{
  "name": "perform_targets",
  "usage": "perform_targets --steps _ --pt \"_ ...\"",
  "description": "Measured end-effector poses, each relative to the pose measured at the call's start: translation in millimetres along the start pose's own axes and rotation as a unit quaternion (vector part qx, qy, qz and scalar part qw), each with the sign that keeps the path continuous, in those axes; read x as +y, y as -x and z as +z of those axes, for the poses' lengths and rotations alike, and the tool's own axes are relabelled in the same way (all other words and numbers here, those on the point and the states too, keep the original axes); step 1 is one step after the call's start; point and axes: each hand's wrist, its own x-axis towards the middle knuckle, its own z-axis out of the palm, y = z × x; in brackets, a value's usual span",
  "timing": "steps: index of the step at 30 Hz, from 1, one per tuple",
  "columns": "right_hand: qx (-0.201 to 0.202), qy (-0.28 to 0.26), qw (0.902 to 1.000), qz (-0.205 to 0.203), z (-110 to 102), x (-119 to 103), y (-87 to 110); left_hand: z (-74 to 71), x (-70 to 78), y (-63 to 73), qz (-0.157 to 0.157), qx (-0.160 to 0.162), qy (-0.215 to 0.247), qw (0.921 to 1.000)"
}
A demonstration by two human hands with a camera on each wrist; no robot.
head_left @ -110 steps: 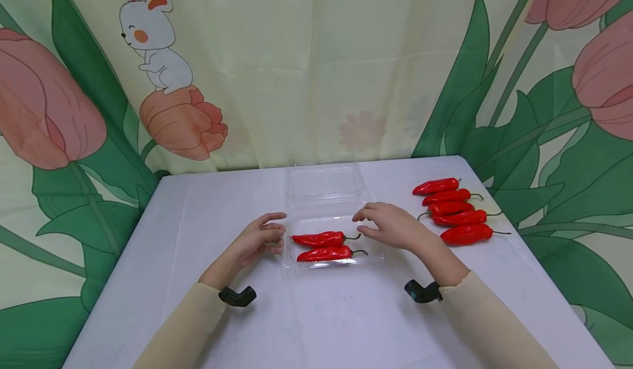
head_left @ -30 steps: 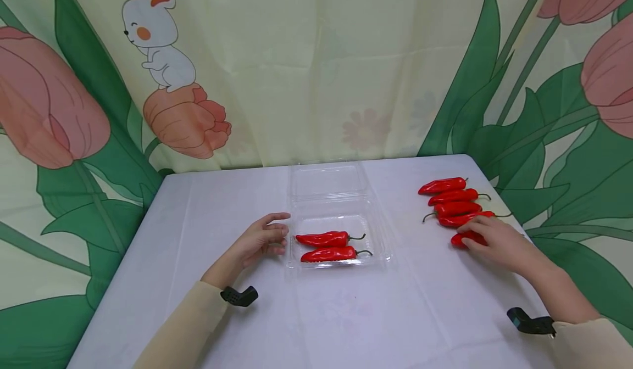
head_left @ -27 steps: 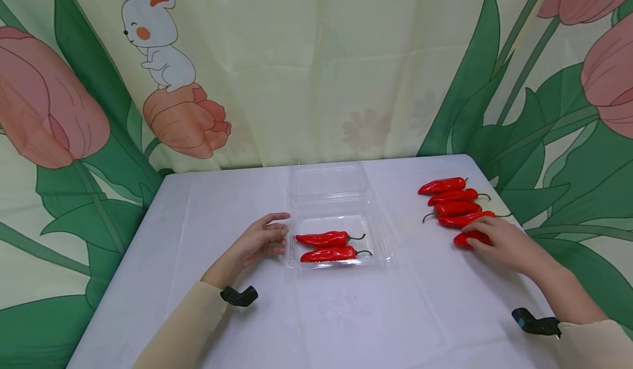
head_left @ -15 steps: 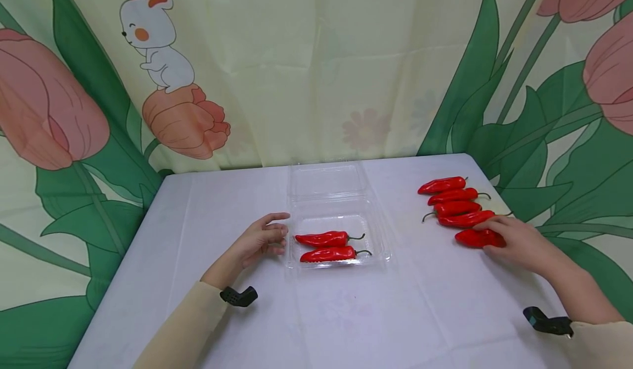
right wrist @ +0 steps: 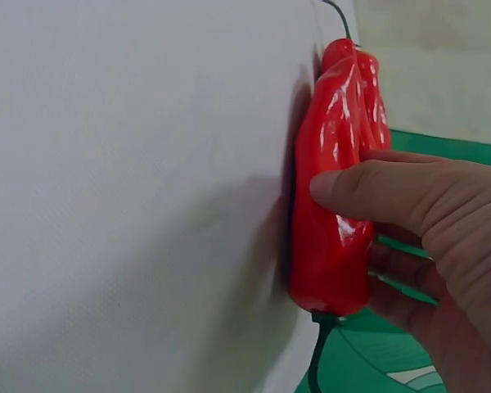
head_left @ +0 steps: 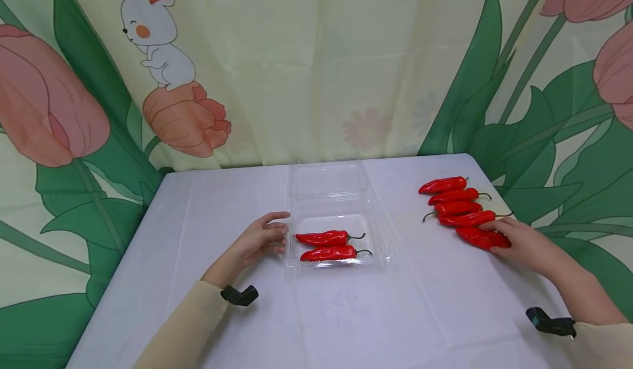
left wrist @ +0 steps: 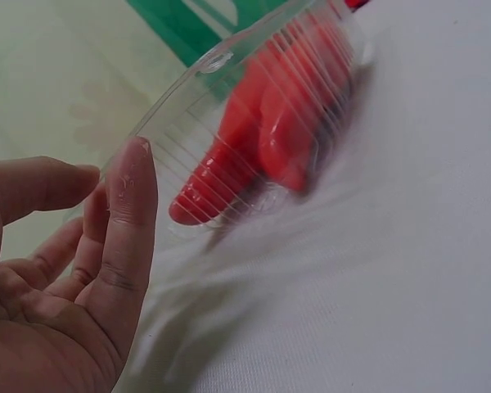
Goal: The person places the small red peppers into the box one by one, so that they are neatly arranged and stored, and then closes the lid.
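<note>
At the right of the table my right hand grips the nearest red chili pepper of a row. In the right wrist view the thumb presses one side of this pepper, the other fingers partly hidden behind it; its green stem hangs free. Two red peppers lie side by side inside a clear plastic clamshell box, whose lid is folded back. My left hand stays beside the box's left edge, fingers loosely bent; whether the fingertips touch the rim I cannot tell.
Several more red peppers lie in a stacked row beyond the gripped one, near the table's right edge. A white cloth covers the table. Behind it hangs a curtain printed with tulips and a rabbit.
My right hand has gone from the box to the row of peppers and slid right along the nearest one toward its stem end. That pepper has turned slightly. The left hand keeps its place.
</note>
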Motion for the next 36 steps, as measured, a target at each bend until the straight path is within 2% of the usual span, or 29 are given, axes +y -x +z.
perform_targets --steps 9,23,36 --pt "-0.010 -0.005 0.9997 0.021 4.5 -3.2 -2.9 -3.2 -3.3 -1.9 -0.001 0.001 0.002 1.0000" --pt "-0.002 -0.014 0.9997 0.022 7.4 -3.3 0.0 -0.9 -3.0 -2.2 0.002 0.002 0.006 1.0000" --pt "0.012 -0.009 0.9998 -0.012 -0.8 -35.1 -12.8 0.1 -2.2 -0.4 0.003 0.009 0.006 0.9999"
